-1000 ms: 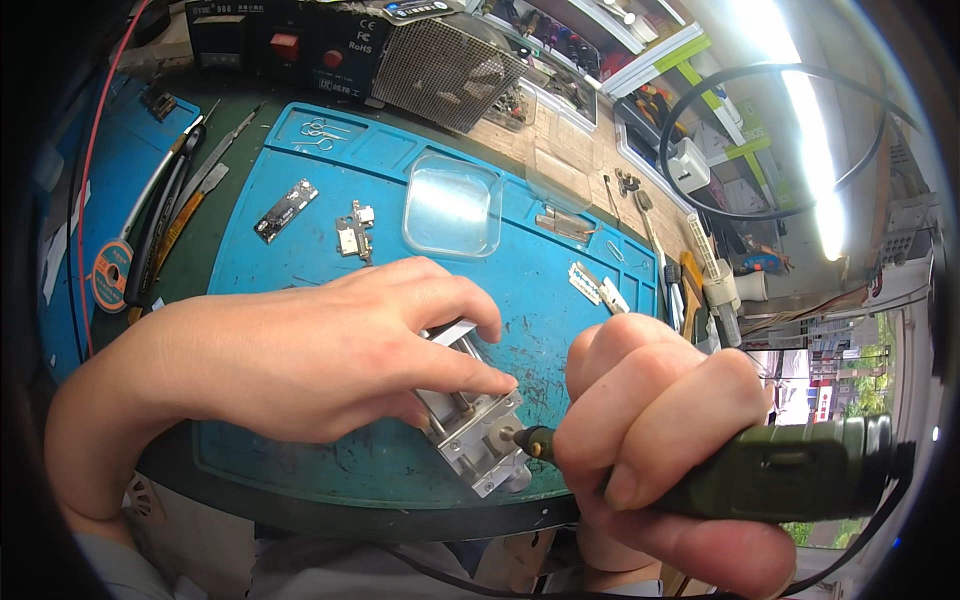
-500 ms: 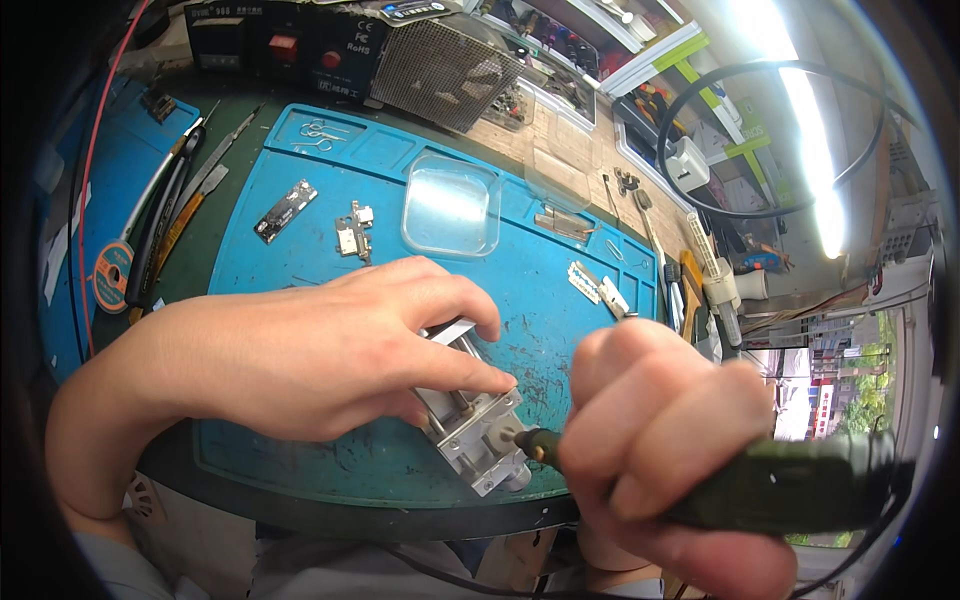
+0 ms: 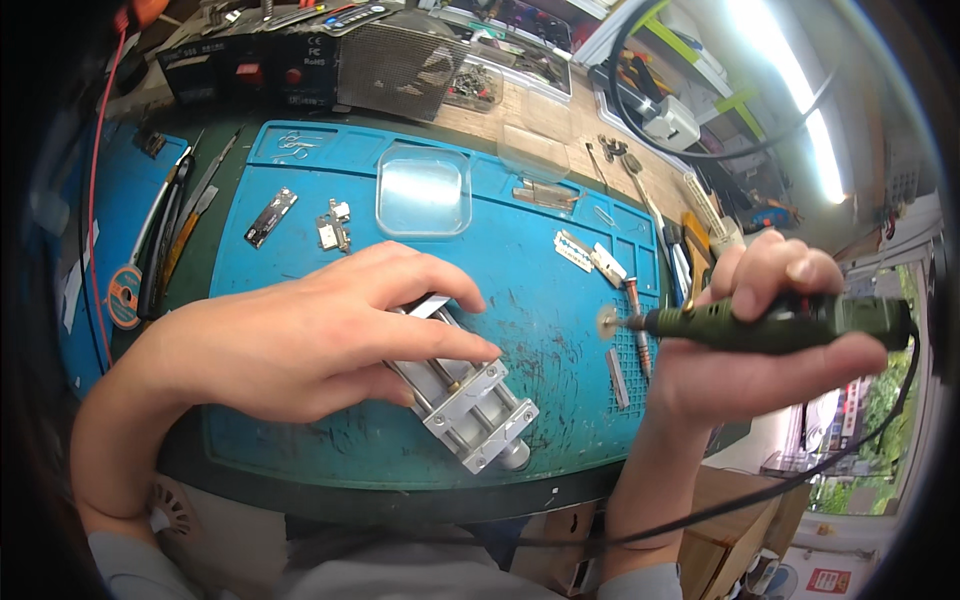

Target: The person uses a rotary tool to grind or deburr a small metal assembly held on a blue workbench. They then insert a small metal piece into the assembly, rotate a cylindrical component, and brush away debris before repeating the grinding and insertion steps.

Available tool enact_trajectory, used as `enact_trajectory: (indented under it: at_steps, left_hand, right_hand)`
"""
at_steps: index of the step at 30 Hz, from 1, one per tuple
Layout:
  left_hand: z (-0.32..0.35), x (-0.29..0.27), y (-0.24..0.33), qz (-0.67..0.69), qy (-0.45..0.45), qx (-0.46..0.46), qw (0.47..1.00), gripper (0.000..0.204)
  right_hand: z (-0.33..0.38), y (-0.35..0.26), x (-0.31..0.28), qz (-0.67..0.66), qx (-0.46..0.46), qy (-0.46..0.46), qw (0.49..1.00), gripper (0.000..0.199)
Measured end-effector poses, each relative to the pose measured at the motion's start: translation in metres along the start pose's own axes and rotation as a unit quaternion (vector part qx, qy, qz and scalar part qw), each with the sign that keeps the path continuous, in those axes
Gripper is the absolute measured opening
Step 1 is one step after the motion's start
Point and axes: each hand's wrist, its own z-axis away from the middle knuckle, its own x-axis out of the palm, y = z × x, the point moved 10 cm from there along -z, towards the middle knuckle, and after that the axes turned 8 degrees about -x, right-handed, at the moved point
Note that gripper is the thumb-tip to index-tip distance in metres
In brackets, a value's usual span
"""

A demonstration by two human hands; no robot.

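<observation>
My left hand [image 3: 330, 335] rests over a small silver vise [image 3: 478, 410], its fingers and thumb closed round the far part of the frame. The vise lies aslant on the blue mat, its round end knob toward me; whatever sits under my palm is hidden. My right hand [image 3: 760, 350] is raised at the right and grips a dark green rotary tool [image 3: 780, 325]. A small pale disc [image 3: 607, 322] at the tool's tip points left, clear of the vise. The tool's black cord [image 3: 720, 510] hangs from its rear and runs back across my lap.
The blue mat [image 3: 330, 430] carries a small circuit board [image 3: 270, 217], metal connector parts [image 3: 333, 226], a clear plastic box [image 3: 424, 192], blades [image 3: 575, 250] and a brown-handled pen tool [image 3: 637, 325]. A black machine [image 3: 250, 75] stands behind; tweezers and knives [image 3: 190, 215] lie left.
My right hand has drawn the rotary tool up and to the right, off the vise's end where its disc was. My left hand keeps its hold. The whole view has shifted slightly.
</observation>
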Motion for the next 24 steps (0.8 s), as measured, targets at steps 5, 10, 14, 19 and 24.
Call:
enact_trajectory:
  at_steps: [5,10,14,19,24]
  left_hand:
    - [-0.006,-0.003,0.002,-0.047,0.012,-0.011,0.999,0.072]
    - [0.001,-0.003,0.020,-0.163,0.054,-0.059,0.983,0.087]
    - [0.001,0.000,0.021,-0.191,0.068,-0.058,0.978,0.097]
    - [0.001,0.003,0.021,-0.208,0.068,-0.051,0.975,0.097]
    - [0.000,0.007,0.033,-0.259,0.076,0.011,0.963,0.065]
  right_hand:
    - [-0.003,0.017,-0.030,0.067,0.026,0.048,0.996,0.079]
    - [-0.010,0.026,-0.041,0.085,0.044,0.065,0.993,0.078]
    - [-0.008,0.035,-0.055,0.097,0.072,0.133,0.984,0.076]
    - [-0.009,0.043,-0.069,0.103,0.069,0.127,0.984,0.074]
    - [-0.008,0.049,-0.078,0.112,0.087,0.173,0.975,0.069]
